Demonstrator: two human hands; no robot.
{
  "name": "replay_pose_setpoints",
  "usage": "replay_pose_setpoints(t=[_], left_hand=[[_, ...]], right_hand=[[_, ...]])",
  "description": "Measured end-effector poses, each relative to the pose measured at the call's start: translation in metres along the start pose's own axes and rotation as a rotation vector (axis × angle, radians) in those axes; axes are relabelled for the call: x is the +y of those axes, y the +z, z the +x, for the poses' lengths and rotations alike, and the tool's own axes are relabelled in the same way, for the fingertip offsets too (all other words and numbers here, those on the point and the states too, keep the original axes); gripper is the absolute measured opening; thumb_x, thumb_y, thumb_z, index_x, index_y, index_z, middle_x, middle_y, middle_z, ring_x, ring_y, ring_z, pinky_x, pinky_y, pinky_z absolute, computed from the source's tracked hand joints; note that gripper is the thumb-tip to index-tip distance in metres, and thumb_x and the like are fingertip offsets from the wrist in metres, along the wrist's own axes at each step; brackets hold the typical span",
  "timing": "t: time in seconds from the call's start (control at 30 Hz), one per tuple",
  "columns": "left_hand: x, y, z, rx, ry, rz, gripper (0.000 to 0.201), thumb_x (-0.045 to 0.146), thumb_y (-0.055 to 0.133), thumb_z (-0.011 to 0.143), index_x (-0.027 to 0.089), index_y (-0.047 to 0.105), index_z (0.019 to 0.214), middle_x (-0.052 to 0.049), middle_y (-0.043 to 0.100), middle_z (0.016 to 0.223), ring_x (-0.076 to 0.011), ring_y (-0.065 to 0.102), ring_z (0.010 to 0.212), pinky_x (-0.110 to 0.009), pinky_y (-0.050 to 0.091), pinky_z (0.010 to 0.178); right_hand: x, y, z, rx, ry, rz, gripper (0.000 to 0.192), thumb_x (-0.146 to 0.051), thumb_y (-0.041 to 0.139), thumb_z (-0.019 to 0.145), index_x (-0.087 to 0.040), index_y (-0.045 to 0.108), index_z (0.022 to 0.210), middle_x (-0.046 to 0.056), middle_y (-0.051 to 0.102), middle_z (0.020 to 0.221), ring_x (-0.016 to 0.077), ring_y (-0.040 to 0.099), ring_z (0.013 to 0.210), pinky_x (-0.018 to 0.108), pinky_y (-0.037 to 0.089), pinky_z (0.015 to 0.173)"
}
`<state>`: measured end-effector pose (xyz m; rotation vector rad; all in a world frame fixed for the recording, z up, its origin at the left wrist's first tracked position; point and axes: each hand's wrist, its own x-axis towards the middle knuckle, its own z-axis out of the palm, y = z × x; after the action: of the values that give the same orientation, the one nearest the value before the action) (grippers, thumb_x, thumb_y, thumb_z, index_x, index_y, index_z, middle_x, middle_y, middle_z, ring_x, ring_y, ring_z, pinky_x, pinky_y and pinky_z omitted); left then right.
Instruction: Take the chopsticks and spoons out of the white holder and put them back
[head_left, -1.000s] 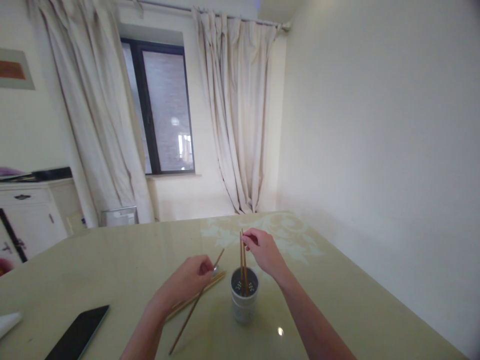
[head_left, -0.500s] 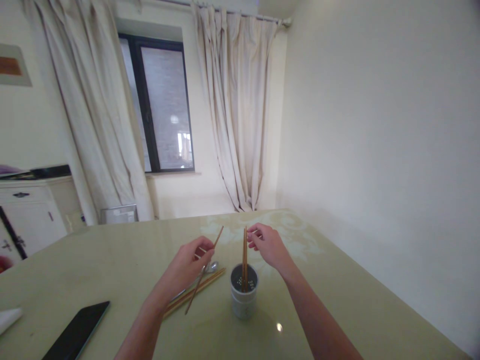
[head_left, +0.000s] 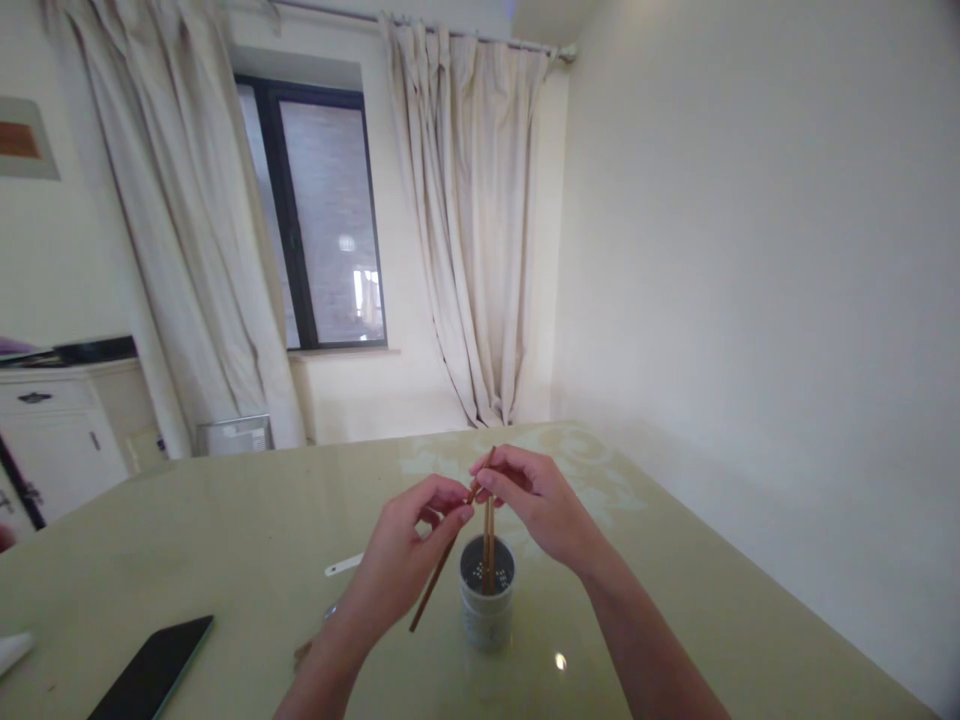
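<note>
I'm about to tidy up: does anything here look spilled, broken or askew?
Nothing stands out. The cup stands upright with chopsticks in it, the left hand and right hand hold another chopstick, and the phone lies flat. The bright spot near the cup looks like a reflection, not a spill.

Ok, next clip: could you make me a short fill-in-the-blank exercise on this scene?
1. The left hand touches the tilted chopstick at a ____ point than the right hand does.
2. Other chopsticks stand ____ the grey cup.
3. The dark flat device lies to the person's ____.

Missing words: lower; inside; left.
</note>
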<state>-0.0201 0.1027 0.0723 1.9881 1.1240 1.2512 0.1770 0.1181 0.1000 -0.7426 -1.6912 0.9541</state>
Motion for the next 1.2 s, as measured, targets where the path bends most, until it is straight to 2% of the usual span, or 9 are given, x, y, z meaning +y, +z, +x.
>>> replay_pose_setpoints(t=[0.13,0.23,0.33,0.47,0.7,0.83,1.1,1.2], left_hand=[[-0.013,-0.01,0.002,-0.085,-0.052,0.164,0.032,0.044,0.048,0.101,0.022,0.07,0.094,-0.005,0.075,0.092,-0.0198,0.067,0.083,-0.029,0.05,0.076],[-0.043,-0.013,0.0,-0.232,-0.186,0.508,0.023,0.033,0.051,0.097,0.021,0.069,0.088,-0.007,0.075,0.093,-0.0224,0.067,0.087,-0.03,0.046,0.077],[-0.075,-0.007,-0.004,-0.386,-0.335,0.814,0.019,0.023,0.052,0.094,0.022,0.071,0.091,-0.01,0.076,0.101,-0.0263,0.07,0.096,-0.031,0.044,0.077],[-0.097,0.002,-0.009,-0.466,-0.431,0.962,0.023,0.015,0.05,0.093,0.023,0.07,0.099,-0.011,0.075,0.11,-0.0288,0.071,0.105,-0.033,0.045,0.078],[-0.118,0.004,-0.012,-0.481,-0.463,0.953,0.027,0.008,0.054,0.086,0.023,0.069,0.103,-0.01,0.073,0.113,-0.0263,0.069,0.107,-0.032,0.045,0.082],[-0.126,0.005,-0.013,-0.479,-0.468,0.95,0.027,0.009,0.057,0.085,0.022,0.067,0.105,-0.012,0.072,0.114,-0.0284,0.068,0.109,-0.033,0.045,0.082],[-0.124,0.005,-0.012,-0.475,-0.453,0.928,0.019,0.014,0.059,0.086,0.023,0.069,0.1,-0.01,0.073,0.114,-0.0272,0.068,0.109,-0.032,0.045,0.083],[-0.123,0.006,-0.013,-0.479,-0.456,0.923,0.019,0.013,0.057,0.086,0.022,0.069,0.099,-0.011,0.074,0.112,-0.0273,0.07,0.106,-0.031,0.045,0.08]], right_hand=[[0.001,-0.018,0.004,0.209,-0.044,0.041,0.029,-0.047,0.067,0.095,-0.019,0.073,0.103,0.005,0.077,0.087,0.018,0.073,0.074,0.029,0.056,0.068],[0.002,-0.033,0.005,0.353,-0.085,-0.021,0.033,-0.047,0.069,0.093,-0.019,0.076,0.108,0.006,0.077,0.087,0.0189,0.072,0.075,0.032,0.058,0.071],[0.006,-0.041,0.006,0.401,-0.068,-0.095,0.035,-0.048,0.069,0.091,-0.018,0.077,0.108,0.006,0.077,0.084,0.0195,0.071,0.073,0.033,0.059,0.071],[0.02,-0.04,0.008,0.305,-0.001,-0.184,0.031,-0.044,0.066,0.091,-0.018,0.079,0.101,0.005,0.076,0.079,0.0195,0.072,0.07,0.032,0.058,0.068],[0.05,-0.03,0.015,0.147,0.13,-0.334,0.024,-0.029,0.056,0.091,-0.021,0.077,0.082,0.003,0.077,0.074,0.0186,0.074,0.066,0.028,0.057,0.062],[0.058,-0.027,0.014,0.081,0.206,-0.398,0.025,-0.026,0.056,0.09,-0.021,0.074,0.073,0.003,0.075,0.069,0.0192,0.075,0.065,0.027,0.056,0.061],[0.061,-0.026,0.014,0.111,0.26,-0.401,0.019,-0.017,0.06,0.086,-0.02,0.076,0.077,0.003,0.078,0.067,0.0183,0.075,0.062,0.025,0.055,0.057],[0.06,-0.024,0.014,0.114,0.33,-0.411,0.018,-0.017,0.059,0.089,-0.018,0.076,0.082,0.004,0.079,0.072,0.0175,0.077,0.065,0.024,0.057,0.059]])
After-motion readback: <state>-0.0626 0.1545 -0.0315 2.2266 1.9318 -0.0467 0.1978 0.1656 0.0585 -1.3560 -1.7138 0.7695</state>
